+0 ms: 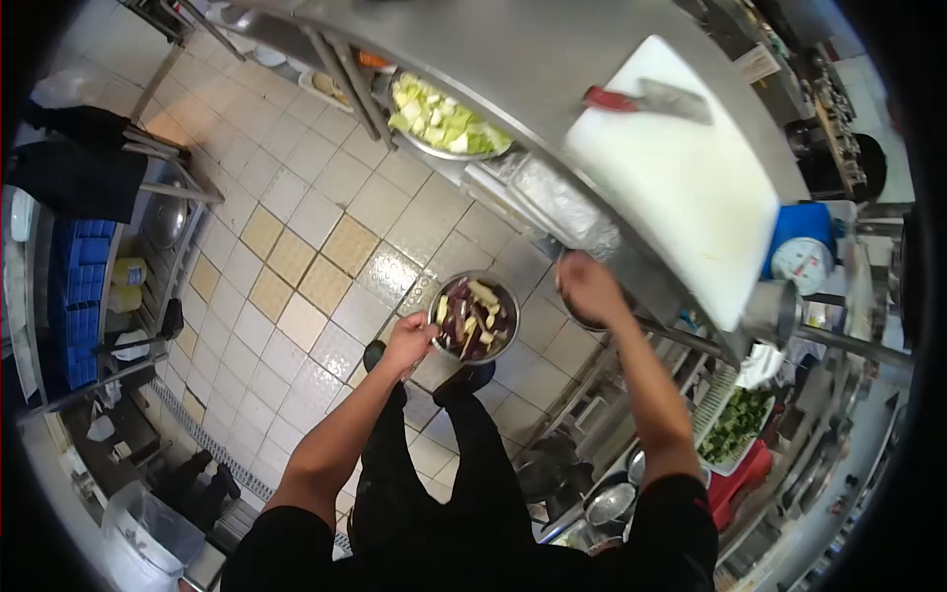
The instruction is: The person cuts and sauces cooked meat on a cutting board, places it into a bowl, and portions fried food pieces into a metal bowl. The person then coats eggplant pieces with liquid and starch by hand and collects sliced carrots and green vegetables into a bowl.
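My left hand (406, 343) grips the rim of a round metal bowl (512, 335), held above the tiled floor. Inside the bowl lie cut pieces of a purple-skinned, pale-fleshed vegetable (472, 318) that looks like eggplant. My right hand (589, 284) is off to the right, beside the counter edge, with its fingers curled. Just under it shows part of a dark round rim (582, 318); whether the fingers hold anything is hidden. A cleaver (673, 102) with a red handle lies on a white cutting board (681, 183) on the steel counter.
Below the counter stands a large bowl of chopped cabbage (434, 116), near a plastic-wrapped package (554, 192). A dial scale (801, 261) sits past the board. Leafy greens (737, 424) fill a white basket at right. Blue crates (84, 296) stand on the left shelf.
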The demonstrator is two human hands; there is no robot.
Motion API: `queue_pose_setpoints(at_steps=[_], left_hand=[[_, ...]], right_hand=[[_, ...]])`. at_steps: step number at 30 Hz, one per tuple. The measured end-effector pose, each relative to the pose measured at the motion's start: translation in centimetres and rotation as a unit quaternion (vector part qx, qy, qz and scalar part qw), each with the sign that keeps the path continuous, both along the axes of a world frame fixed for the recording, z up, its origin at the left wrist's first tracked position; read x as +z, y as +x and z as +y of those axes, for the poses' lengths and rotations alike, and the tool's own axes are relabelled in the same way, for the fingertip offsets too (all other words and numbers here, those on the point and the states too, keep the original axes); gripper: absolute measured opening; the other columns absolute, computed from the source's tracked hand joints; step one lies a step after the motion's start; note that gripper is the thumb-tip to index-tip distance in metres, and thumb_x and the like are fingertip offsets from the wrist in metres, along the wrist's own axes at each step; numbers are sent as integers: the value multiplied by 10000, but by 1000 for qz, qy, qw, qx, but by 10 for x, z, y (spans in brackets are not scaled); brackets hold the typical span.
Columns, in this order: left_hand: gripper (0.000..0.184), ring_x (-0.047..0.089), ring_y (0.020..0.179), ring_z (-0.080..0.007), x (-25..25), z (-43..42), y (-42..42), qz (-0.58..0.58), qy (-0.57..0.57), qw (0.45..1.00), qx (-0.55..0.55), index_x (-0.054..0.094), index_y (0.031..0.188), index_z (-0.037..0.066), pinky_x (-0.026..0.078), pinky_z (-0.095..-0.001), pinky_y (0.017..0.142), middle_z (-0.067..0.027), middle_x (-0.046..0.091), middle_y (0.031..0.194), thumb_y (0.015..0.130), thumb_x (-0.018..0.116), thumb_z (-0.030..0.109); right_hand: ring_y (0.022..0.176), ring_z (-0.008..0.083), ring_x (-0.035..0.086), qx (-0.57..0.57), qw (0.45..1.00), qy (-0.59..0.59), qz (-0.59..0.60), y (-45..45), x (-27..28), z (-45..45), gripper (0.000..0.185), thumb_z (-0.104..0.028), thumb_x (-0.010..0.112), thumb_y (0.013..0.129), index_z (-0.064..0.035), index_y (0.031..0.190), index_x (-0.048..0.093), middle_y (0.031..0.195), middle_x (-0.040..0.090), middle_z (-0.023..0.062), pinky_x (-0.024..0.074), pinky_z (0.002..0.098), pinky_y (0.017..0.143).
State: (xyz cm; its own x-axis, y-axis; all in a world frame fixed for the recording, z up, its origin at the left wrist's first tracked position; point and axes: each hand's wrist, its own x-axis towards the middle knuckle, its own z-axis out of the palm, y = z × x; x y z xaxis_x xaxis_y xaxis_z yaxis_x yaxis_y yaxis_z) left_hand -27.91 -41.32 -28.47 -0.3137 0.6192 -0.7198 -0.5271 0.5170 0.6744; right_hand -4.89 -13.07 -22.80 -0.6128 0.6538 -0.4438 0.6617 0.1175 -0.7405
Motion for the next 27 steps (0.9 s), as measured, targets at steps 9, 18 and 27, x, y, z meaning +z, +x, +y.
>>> queue_pose_setpoints(at_steps=[9, 18, 27], left_hand=[[266, 516, 580, -70, -104, 117, 38, -26, 20, 992, 125, 459, 645, 125, 484, -240, 522, 21, 537, 654, 841, 620, 46], [293, 528, 587, -74, -83, 149, 45, -41, 44, 987, 147, 448, 632, 135, 503, -250, 561, 23, 549, 665, 841, 633, 47], [296, 535, 593, -71, -83, 148, 31, -33, 43, 992, 115, 446, 628, 127, 513, -258, 565, 26, 539, 653, 850, 625, 46]], right_hand=[[1280, 405, 469, -95, 971, 92, -201, -139, -154, 122, 628, -567, 529, 882, -153, 1354, 551, 1467, 372, 268, 375, 423, 1070], [1188, 295, 557, -19, 981, -26, -193, -137, -154, 125, 582, -512, 495, 948, -27, 1247, 609, 1330, 562, 198, 425, 374, 982], [1390, 344, 343, -90, 975, -112, -173, -106, -178, 128, 959, -755, 467, 841, 17, 1408, 434, 1492, 361, 238, 297, 410, 1110]])
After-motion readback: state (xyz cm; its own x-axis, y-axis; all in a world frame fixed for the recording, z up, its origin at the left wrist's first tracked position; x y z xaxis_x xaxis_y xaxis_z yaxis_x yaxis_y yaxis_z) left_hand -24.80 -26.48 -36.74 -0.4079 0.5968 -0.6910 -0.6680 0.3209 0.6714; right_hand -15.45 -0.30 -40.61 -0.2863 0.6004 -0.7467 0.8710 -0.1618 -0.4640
